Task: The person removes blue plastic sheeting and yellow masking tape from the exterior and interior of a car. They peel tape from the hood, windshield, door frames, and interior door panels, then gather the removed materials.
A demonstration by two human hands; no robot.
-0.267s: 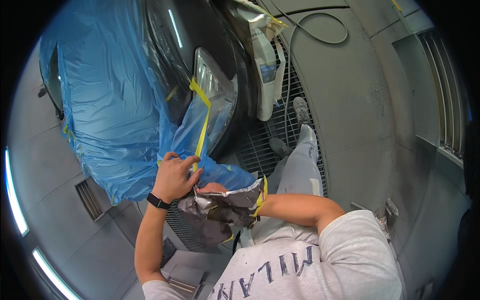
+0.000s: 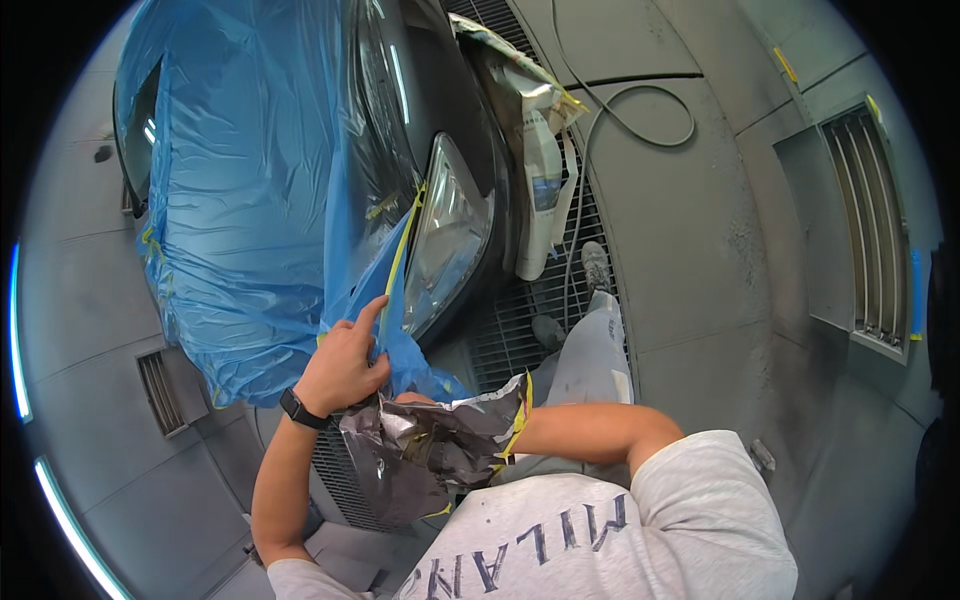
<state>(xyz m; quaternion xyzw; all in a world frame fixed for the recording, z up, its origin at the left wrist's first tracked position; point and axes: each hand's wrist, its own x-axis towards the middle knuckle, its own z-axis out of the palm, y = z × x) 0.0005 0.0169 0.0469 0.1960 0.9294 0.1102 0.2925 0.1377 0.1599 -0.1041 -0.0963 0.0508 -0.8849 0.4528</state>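
My left hand (image 2: 345, 368), with a dark watch on its wrist, grips the loose edge of the blue masking film (image 2: 250, 200). Its index finger points up along a strip of yellow tape (image 2: 403, 240). Taut, that strip runs from the hand to the inner edge of the headlight (image 2: 447, 235). A crumpled, dark-stained silvery masking sheet (image 2: 425, 445), edged with yellow tape, hangs over my right forearm. It covers most of my right hand (image 2: 412, 398), which shows only a sliver beside the lower end of the film; its fingers are hidden.
The dark car front (image 2: 430, 70) rises ahead, its bonnet under film. Paper masking (image 2: 540, 180) hangs from its right side. Below my feet lies a floor grating (image 2: 505, 345). A grey hose (image 2: 640, 90) loops across the floor; a louvred vent (image 2: 868, 220) is at right.
The yellow tape and film edge have drawn left, off the headlight, uncovering more of its lens. My left index finger has straightened upward. The dark-stained sheet has spread wider, and the view has shifted.
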